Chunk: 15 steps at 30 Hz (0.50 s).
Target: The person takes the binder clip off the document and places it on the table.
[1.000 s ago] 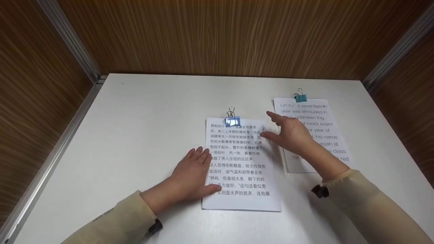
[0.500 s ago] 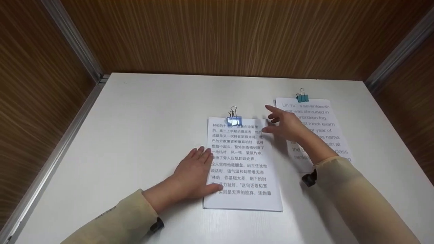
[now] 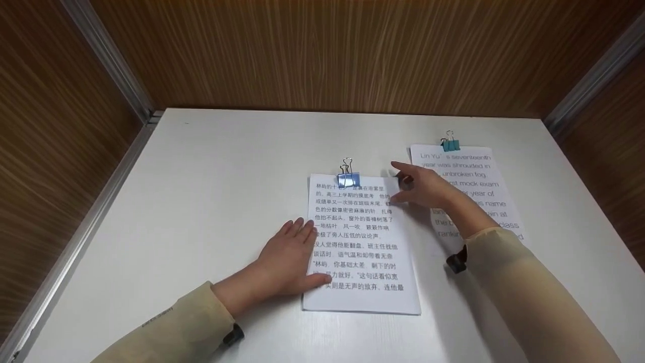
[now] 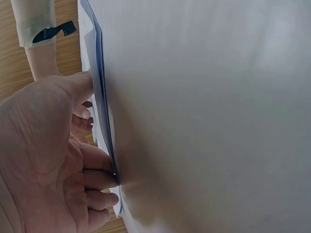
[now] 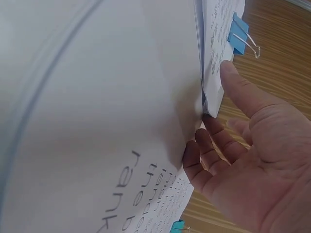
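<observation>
A stack of printed sheets (image 3: 363, 297) with Chinese text lies on the table, a shiny blue binder clip (image 3: 348, 180) at its top edge. My left hand (image 3: 287, 259) lies along the stack's left side, thumb over the lower left of the page, fingers straight. In the left wrist view, its fingers (image 4: 99, 179) meet the paper edge. At the upper right corner is my right hand (image 3: 423, 186), its thumb at the page's side and its index finger stretched out. The right wrist view shows the fingertips (image 5: 201, 131) right at the corner, the thumb apart from them.
Behind and to the right lies a second stack (image 3: 476, 169) with English text, topped by a teal binder clip (image 3: 451, 145). My right hand and forearm cover part of it. The white table (image 3: 211, 176) is enclosed by wood-grain panels (image 3: 322, 55) at the back and sides.
My right hand and forearm have shifted slightly up and left along the near stack's upper right corner, with the fingers behind the index curling in. The left hand and both stacks stay put.
</observation>
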Available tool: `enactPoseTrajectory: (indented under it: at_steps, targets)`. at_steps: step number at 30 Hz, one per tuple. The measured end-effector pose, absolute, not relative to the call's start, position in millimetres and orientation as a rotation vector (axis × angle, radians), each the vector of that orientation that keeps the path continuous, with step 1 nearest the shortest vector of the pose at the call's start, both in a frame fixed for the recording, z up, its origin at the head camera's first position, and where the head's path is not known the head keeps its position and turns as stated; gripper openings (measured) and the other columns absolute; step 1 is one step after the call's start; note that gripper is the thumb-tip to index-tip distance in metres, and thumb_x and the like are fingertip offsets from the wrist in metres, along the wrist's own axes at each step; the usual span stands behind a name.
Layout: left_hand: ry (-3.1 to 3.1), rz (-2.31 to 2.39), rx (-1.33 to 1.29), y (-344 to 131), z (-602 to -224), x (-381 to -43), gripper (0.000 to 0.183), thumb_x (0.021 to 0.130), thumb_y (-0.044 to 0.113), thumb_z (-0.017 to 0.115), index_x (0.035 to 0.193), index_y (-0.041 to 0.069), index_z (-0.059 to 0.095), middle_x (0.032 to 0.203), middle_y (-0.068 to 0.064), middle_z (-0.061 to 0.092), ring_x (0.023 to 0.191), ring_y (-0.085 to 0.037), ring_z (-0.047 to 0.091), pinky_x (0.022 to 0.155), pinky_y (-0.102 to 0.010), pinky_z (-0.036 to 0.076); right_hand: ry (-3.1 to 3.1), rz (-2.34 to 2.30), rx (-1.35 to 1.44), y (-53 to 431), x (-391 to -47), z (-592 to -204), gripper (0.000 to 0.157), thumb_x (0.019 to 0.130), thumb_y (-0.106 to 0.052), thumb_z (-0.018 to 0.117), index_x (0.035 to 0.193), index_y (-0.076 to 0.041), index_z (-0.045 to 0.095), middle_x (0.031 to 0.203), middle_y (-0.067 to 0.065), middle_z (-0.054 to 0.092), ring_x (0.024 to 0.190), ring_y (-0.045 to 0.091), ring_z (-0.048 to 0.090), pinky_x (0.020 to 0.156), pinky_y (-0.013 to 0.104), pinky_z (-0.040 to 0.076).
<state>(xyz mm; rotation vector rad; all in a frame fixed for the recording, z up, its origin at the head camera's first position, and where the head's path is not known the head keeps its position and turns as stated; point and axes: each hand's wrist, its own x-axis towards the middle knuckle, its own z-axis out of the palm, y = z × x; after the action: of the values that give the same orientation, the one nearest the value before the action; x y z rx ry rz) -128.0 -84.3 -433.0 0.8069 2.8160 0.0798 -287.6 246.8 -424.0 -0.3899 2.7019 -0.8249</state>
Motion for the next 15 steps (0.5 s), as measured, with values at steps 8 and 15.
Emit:
enactPoseTrajectory:
  at_steps: [8,15]
  targets:
    - [2.824,0.107,0.831,-85.6,-432.0,-126.4,0.103,0.086,0.075,0.043,0.149,-0.005,0.031,0.156,-0.020,0.027,0.146,-0.035,0.018,0.119,-0.046,0.013,2.620,-0.851,-0.352,243.5,-282.6,-422.7,0.098,0.074,-0.035,0.085,0.154,-0.027,0.029,0.133,0.012,0.051,0.118,0.026,0.047,0.103,0.043,0.036]
    - [2.824,0.113,0.834,-85.3,-432.7,-126.9,0.104,0.085,0.076,0.044,0.149,-0.005,0.031,0.156,-0.021,0.026,0.146,-0.035,0.017,0.119,-0.045,0.012,2.613,-0.856,-0.443,245.7,-276.4,-420.1,0.092,0.078,-0.029,0.083,0.153,-0.030,0.031,0.091,0.011,0.054,0.081,0.023,0.050,0.072,0.036,0.039]
